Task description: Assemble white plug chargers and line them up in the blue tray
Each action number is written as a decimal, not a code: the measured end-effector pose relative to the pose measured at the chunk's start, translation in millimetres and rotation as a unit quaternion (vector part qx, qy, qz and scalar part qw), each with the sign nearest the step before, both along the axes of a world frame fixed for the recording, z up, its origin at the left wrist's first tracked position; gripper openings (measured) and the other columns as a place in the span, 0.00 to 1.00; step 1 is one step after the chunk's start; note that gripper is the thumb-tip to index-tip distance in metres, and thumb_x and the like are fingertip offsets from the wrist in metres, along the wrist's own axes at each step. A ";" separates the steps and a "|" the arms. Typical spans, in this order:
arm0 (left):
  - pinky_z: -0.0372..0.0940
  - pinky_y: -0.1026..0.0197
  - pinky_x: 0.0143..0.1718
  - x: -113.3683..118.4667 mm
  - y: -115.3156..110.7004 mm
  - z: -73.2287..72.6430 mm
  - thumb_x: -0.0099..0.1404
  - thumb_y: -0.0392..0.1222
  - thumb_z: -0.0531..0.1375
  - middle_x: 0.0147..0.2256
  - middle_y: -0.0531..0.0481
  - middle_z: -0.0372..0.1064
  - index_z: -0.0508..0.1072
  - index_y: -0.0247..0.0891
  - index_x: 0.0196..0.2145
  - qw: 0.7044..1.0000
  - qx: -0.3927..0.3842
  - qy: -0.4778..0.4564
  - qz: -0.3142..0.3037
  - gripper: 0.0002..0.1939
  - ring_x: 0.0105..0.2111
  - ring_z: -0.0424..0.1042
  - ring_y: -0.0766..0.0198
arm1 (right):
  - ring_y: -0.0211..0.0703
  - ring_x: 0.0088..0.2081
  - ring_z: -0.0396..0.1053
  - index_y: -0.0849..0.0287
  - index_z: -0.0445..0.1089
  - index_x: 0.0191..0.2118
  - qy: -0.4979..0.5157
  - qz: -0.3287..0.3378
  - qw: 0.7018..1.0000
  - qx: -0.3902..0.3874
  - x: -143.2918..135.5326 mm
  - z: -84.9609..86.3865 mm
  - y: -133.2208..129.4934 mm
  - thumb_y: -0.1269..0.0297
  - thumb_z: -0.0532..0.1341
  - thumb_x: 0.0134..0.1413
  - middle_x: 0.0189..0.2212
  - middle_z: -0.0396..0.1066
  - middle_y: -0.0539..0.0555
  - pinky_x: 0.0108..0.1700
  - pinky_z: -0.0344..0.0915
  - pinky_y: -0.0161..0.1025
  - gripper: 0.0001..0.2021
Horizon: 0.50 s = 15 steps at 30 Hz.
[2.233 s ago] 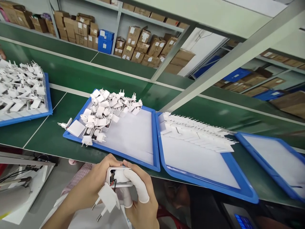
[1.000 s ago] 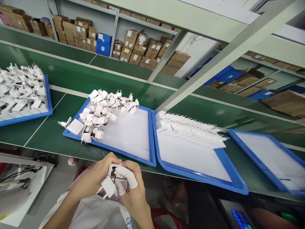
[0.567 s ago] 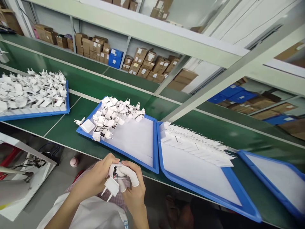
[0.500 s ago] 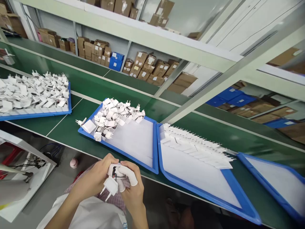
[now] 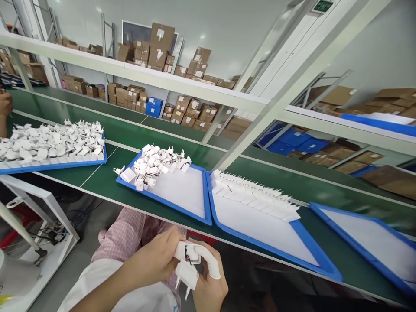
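A white plug-in charger point(image 5: 187, 276) with its housing open is held between my two hands, in front of my lap. Dark wires show inside the opening, and the part with two pins hangs below. My left hand point(image 5: 159, 253) grips the housing from the left, its fingers closed at the top edge. From the right, my right hand point(image 5: 212, 281) wraps round the housing, with white covers on some fingers. The blue tray point(image 5: 191, 211) just beyond my hands holds a loose heap of similar white chargers point(image 5: 152, 164).
Right of it, another blue tray point(image 5: 260, 242) holds a neat row of white chargers point(image 5: 256, 195). A further blue tray point(image 5: 367, 242) lies at far right. At left stands a full tray of chargers point(image 5: 58, 143); another person's hand point(image 5: 4, 104) shows beyond. A slanting post point(image 5: 247, 136) rises behind.
My view has tilted up, showing more shelving. Both hands sit lower and further right in the picture, still holding the charger. The other person's hand at far left has moved.
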<state>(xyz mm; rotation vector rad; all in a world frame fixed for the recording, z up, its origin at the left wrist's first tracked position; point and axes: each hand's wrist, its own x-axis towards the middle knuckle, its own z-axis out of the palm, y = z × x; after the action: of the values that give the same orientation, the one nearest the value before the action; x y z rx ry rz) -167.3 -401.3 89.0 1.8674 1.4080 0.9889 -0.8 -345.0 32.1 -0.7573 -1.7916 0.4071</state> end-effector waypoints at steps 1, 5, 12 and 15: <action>0.66 0.56 0.47 2.1 -6.6 -2.0 0.62 0.25 0.53 0.44 0.46 0.64 0.61 0.41 0.46 1.000 -0.007 0.010 -0.002 0.17 0.44 0.69 0.56 | 0.48 0.40 0.76 0.56 0.71 0.47 -0.012 -0.001 1.000 -0.008 3.7 -2.9 -6.2 0.67 0.64 0.57 0.40 0.74 0.56 0.39 0.77 0.44 0.12; 0.65 0.55 0.48 8.3 -30.3 -6.0 0.65 0.26 0.52 0.44 0.46 0.64 0.62 0.42 0.46 1.000 -0.014 0.020 -0.006 0.15 0.46 0.69 0.56 | 0.46 0.37 0.76 0.56 0.71 0.43 -0.014 0.012 1.000 -0.015 14.4 -7.0 -26.5 0.68 0.64 0.55 0.37 0.74 0.55 0.36 0.77 0.41 0.09; 0.65 0.56 0.48 10.9 -47.7 0.6 0.61 0.26 0.56 0.46 0.46 0.65 0.63 0.42 0.50 0.995 0.036 -0.085 0.027 0.20 0.46 0.69 0.56 | 0.49 0.39 0.77 0.55 0.71 0.48 0.085 0.086 0.992 -0.017 1.4 -1.5 -25.4 0.68 0.67 0.51 0.40 0.74 0.56 0.38 0.77 0.44 0.17; 0.64 0.56 0.46 -0.7 -44.7 -0.7 0.61 0.30 0.58 0.45 0.47 0.66 0.63 0.42 0.49 0.983 0.049 -0.165 0.055 0.18 0.45 0.68 0.56 | 0.52 0.41 0.77 0.54 0.70 0.50 0.088 0.134 0.986 -0.039 -19.8 6.6 -13.9 0.65 0.69 0.50 0.42 0.75 0.57 0.39 0.77 0.46 0.21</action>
<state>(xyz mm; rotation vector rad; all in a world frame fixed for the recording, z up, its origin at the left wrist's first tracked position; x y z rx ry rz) -168.0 -445.9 88.3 1.6118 1.2906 1.3742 -20.6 -358.9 38.7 -0.5166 -1.7222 0.7039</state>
